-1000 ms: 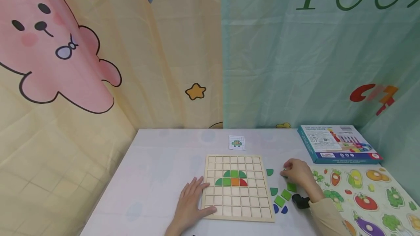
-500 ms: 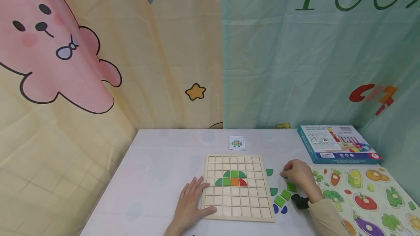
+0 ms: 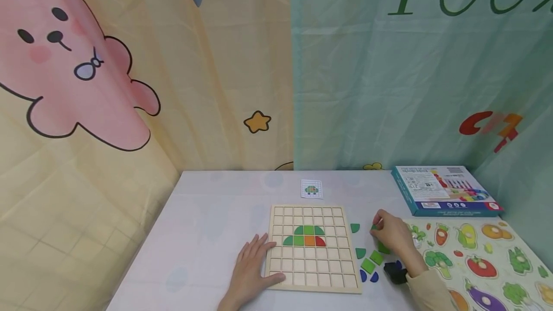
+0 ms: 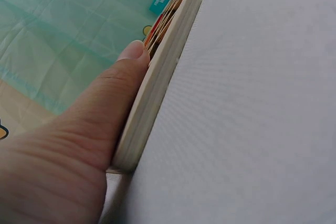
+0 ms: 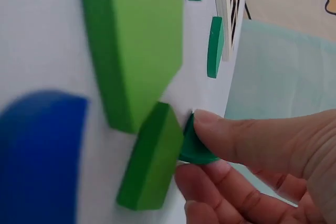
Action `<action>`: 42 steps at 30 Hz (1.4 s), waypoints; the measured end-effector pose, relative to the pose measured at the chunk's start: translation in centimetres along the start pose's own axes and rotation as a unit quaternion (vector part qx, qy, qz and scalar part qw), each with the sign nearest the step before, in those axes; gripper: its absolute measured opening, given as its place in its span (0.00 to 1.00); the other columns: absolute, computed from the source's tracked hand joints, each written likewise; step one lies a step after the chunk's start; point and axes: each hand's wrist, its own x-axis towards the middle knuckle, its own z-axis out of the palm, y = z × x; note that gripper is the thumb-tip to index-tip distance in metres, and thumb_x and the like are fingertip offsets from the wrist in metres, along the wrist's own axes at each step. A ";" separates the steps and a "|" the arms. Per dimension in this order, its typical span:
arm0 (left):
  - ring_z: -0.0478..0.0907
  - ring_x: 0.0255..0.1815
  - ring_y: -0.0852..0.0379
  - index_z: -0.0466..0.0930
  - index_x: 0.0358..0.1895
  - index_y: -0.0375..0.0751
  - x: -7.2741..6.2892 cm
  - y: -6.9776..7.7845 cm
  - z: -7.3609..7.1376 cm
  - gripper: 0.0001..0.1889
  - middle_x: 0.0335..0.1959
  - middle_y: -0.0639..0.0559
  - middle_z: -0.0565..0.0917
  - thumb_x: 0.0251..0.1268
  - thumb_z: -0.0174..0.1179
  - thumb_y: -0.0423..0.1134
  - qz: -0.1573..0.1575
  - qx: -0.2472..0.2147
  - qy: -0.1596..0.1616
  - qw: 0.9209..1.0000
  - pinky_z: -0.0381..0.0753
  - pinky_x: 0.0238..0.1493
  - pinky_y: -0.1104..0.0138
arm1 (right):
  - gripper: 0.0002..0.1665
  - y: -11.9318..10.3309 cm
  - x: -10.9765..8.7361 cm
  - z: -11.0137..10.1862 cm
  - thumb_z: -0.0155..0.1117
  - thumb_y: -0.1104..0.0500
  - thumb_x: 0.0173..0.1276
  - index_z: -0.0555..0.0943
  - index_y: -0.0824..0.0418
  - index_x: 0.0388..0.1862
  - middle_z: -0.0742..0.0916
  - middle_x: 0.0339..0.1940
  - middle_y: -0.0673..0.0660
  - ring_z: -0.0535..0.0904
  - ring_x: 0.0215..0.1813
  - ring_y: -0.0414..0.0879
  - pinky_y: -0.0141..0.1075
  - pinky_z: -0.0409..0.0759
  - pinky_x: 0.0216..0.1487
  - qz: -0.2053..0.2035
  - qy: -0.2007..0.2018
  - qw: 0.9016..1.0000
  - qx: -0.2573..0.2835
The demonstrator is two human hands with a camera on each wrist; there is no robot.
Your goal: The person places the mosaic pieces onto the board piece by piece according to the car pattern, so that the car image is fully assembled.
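My left hand (image 3: pixel 248 270) lies with fingers spread along the left side of a wooden grid board (image 3: pixel 314 290). Its thumb (image 4: pixel 113 95) rests at the board's edge in the left wrist view. To the right of the board, my right hand (image 3: pixel 392 235) pinches a dark green quarter-circle block (image 5: pixel 195 148) between thumb and fingers, low over the table. Beside it stand light green square blocks (image 5: pixel 149 163). On the grid, green blocks (image 3: pixel 308 230), an orange square (image 3: pixel 309 240) and a red quarter circle (image 3: pixel 320 241) form a domed shape.
Loose green quarter circles (image 3: pixel 360 253), green squares (image 3: pixel 368 266) and blue quarter circles (image 3: pixel 374 277) lie right of the board. A pattern card (image 3: pixel 312 189) lies behind it. Farther right are a flat box (image 3: pixel 447 188) and a vegetable-print sheet (image 3: pixel 501 272).
My right hand has turned slightly and shifted a little right; the green quarter circle now shows at its fingertips. The left hand and board have stayed in place.
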 end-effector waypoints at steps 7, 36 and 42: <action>0.51 0.73 0.45 0.69 0.63 0.53 0.0 0.2 -0.1 0.43 0.71 0.49 0.62 0.45 0.56 0.74 -0.002 0.002 0.001 1.000 0.46 0.71 0.51 | 0.09 -0.3 -0.8 0.3 0.67 0.68 0.56 0.76 0.63 0.32 0.80 0.24 0.53 0.72 0.25 0.47 0.38 0.70 0.23 -0.034 0.034 0.999 0.007; 0.51 0.73 0.45 0.69 0.63 0.53 -0.1 0.1 0.0 0.42 0.71 0.49 0.63 0.46 0.57 0.73 0.004 0.004 0.009 1.000 0.45 0.71 0.52 | 0.08 -6.0 -1.7 4.9 0.71 0.63 0.57 0.82 0.52 0.25 0.78 0.22 0.42 0.69 0.25 0.41 0.33 0.70 0.26 -0.131 -0.051 0.988 0.071; 0.51 0.73 0.45 0.69 0.63 0.53 0.0 0.2 -0.1 0.42 0.71 0.49 0.63 0.46 0.58 0.73 0.002 0.003 0.006 1.000 0.45 0.71 0.52 | 0.02 -6.3 -1.6 5.2 0.70 0.61 0.59 0.85 0.55 0.28 0.80 0.23 0.42 0.71 0.25 0.39 0.35 0.72 0.29 -0.120 -0.049 0.990 0.055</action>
